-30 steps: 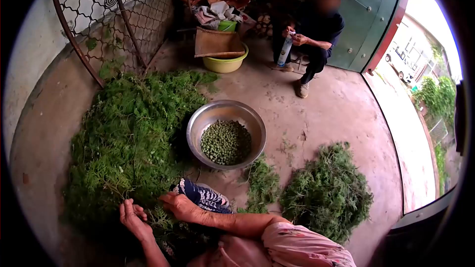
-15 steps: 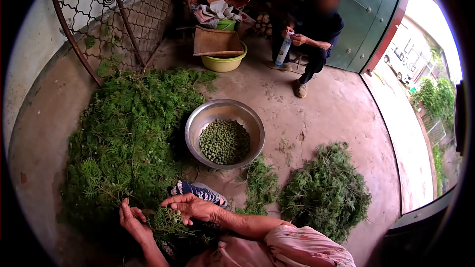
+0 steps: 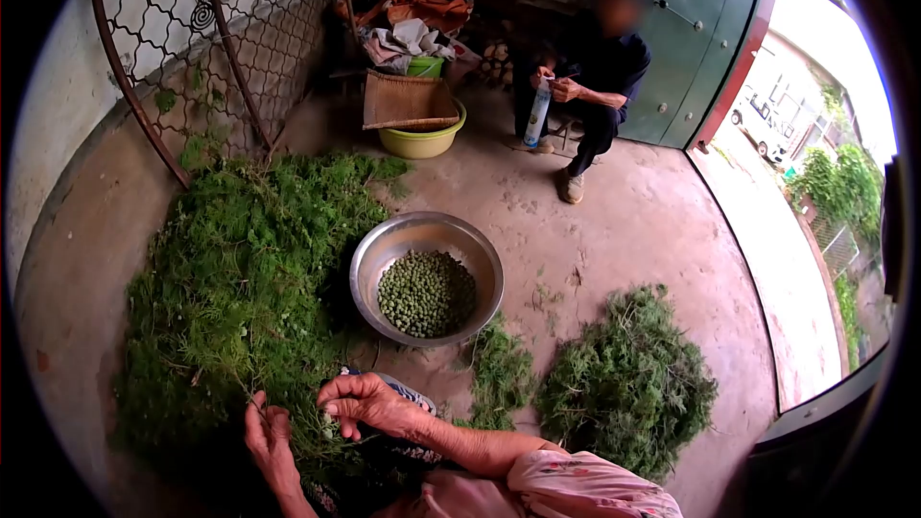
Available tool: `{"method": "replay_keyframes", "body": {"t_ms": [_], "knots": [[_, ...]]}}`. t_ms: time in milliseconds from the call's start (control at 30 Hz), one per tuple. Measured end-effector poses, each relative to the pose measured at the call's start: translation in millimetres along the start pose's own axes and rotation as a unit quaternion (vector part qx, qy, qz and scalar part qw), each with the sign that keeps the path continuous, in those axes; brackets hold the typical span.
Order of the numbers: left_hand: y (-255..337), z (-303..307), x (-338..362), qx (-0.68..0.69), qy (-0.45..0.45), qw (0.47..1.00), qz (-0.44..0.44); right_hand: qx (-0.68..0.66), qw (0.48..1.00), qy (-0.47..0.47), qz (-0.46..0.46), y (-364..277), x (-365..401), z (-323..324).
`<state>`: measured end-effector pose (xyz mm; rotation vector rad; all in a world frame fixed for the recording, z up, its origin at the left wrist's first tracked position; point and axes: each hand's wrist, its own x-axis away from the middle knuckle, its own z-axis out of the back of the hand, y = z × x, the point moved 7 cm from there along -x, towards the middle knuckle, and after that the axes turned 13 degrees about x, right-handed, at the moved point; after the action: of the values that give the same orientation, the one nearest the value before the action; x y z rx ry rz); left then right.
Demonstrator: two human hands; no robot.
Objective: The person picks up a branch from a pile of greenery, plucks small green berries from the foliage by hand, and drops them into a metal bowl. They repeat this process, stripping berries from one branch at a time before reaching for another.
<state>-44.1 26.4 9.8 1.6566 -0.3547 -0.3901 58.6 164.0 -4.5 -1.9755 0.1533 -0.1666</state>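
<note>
My left hand [image 3: 271, 443] is low in the view, with thumb and fingers closed on the stem of a feathery green sprig [image 3: 312, 430]. To its right, my right hand [image 3: 372, 407] is curled, with thumb and forefinger pinched together beside the sprig. What sits in that pinch, if anything, is too small to make out. Small pale green cones show on the sprig below these fingers. Ahead of my hands stands a metal basin [image 3: 359, 312] with many round green cones [image 3: 427, 294] in its bottom.
A large heap of green branches [image 3: 249, 269] spreads on the left, and a smaller pile [image 3: 628, 379] lies at right. Behind the basin is a yellow tub [image 3: 422, 142] bearing a woven tray [image 3: 408, 101]. A person [image 3: 600, 77] sits by the green door [image 3: 705, 38], holding a blue-white bottle [image 3: 538, 113].
My right hand has gone from fingers stretched over the sprig to a curled pinch, slightly raised. My left hand still holds the sprig. The whole view has shifted a little.
</note>
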Motion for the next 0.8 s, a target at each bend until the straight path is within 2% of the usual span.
{"method": "replay_keyframes", "body": {"t_ms": [33,167,267,367,500,567,600,667,700,733,767,800], "knots": [[1,-3,0,-0.012,-0.022,1.0,-0.01,0.002,1.0,0.005,-0.006,-1,0,1],[7,-6,4,-0.001,-0.01,1.0,-0.003,0.028,0.999,0.01,-0.013,-14,6,2],[-2,7,1,0.026,0.046,0.998,0.032,0.045,0.999,0.021,-0.019,-7,5,8],[-2,19,1,0.032,0.082,0.996,-0.004,0.063,0.988,0.137,-0.047,-6,7,38],[6,24,5,0.067,0.141,0.987,-0.048,-0.042,0.941,0.332,-0.053,16,17,105],[5,27,4,0.075,0.133,0.987,-0.048,-0.174,0.918,0.356,-0.008,29,19,132],[2,29,4,0.073,0.131,0.988,-0.039,-0.125,0.924,0.361,-0.028,34,23,151],[1,28,0,0.085,0.131,0.987,-0.03,-0.129,0.914,0.383,0.035,26,22,185],[1,26,-1,0.095,0.133,0.986,-0.031,-0.202,0.893,0.391,0.091,27,17,214],[-3,29,-2,0.125,0.131,0.983,-0.02,0.072,0.901,0.426,0.032,3,23,222],[-4,32,-3,0.156,0.124,0.98,-0.012,0.123,0.884,0.438,0.113,-12,22,235],[-5,35,-4,0.169,0.119,0.978,-0.009,-0.143,0.878,0.431,0.152,-30,24,223]]}}
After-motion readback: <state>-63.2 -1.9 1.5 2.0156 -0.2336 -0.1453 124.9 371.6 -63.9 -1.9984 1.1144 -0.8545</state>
